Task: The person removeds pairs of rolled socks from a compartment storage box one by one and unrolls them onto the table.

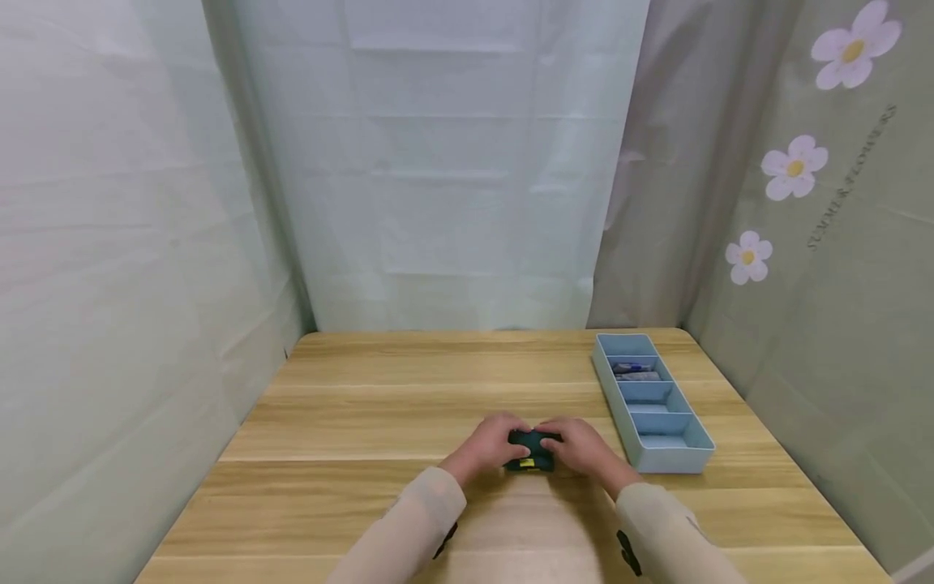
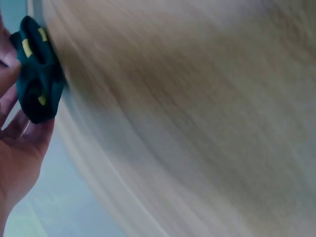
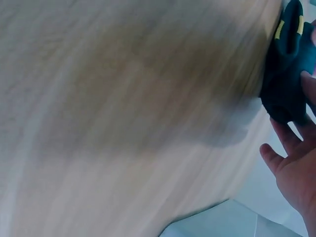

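Observation:
A small dark green cloth bundle with yellow marks point(image 1: 531, 454) lies on the wooden table point(image 1: 365, 422) near its front middle. My left hand point(image 1: 490, 444) grips its left side and my right hand point(image 1: 578, 446) grips its right side, fingers curled over the top. In the left wrist view the bundle point(image 2: 38, 74) sits against my left hand's fingers point(image 2: 19, 133). The right wrist view shows the bundle point(image 3: 289, 64) at the upper right above my right hand's fingers point(image 3: 289, 163). Both wrist views are blurred.
A light blue tray with several compartments point(image 1: 674, 464) stands to the right of my hands, running toward the back; one far compartment holds small dark items point(image 1: 636, 371). Curtains enclose the table at the back and on both sides.

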### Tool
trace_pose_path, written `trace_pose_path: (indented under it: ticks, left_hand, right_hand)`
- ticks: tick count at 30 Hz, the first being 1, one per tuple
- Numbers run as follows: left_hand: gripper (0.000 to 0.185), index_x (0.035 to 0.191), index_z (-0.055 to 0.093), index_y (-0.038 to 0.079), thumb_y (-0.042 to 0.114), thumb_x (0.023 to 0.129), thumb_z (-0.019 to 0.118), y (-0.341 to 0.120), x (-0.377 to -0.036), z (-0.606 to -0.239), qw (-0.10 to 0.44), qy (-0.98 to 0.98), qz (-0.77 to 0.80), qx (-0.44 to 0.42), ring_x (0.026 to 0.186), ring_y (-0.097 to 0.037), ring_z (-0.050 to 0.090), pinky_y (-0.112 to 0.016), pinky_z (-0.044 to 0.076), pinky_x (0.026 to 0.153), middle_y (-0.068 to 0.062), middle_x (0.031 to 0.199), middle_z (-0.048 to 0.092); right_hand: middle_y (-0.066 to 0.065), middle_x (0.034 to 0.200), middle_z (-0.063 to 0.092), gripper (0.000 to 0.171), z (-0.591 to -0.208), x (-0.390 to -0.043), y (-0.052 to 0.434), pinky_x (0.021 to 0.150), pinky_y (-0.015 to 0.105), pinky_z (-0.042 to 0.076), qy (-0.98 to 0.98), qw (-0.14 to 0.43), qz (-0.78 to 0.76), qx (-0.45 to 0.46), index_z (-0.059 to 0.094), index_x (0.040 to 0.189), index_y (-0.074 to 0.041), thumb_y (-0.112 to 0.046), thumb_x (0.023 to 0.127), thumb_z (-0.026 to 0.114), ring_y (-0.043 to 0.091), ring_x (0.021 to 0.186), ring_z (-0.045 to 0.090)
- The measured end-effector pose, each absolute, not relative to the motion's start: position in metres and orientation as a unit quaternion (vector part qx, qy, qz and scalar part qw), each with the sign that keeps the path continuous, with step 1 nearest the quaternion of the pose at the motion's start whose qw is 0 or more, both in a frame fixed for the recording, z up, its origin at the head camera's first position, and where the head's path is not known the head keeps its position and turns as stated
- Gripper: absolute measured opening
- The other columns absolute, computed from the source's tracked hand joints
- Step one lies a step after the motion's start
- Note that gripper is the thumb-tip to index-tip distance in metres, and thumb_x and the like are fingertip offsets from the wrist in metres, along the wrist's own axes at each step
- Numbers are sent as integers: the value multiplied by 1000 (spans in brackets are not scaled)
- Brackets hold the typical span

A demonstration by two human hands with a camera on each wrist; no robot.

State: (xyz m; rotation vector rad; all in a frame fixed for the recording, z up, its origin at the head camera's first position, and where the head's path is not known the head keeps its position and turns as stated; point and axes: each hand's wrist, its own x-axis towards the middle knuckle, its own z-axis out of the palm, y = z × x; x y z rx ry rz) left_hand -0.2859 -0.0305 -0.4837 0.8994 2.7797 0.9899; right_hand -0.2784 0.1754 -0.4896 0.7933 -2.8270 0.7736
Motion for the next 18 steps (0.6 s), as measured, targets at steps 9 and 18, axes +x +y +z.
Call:
trace_pose_path:
  ticks: [9,18]
  left_hand:
    - [17,107,76,6,10,93,70,-36,-292,-490,31,907,340,244,101,-22,64,-38,51,91,-8,107,71]
    - [30,117,72,5,13,89,75,-32,-299,-491,-22,915,253,314,107,-23,64,-34,50,95,-8,113,70]
  right_hand:
    - [19,124,65,31,-498,-273,170,99,54,45,-921,177,138,318,73,118,-4,-13,88,75,37,114,61]
    - [18,121,67,34,-500,-277,166,98,56,45,-927,171,140,301,72,119,-4,-15,87,77,36,112,63]
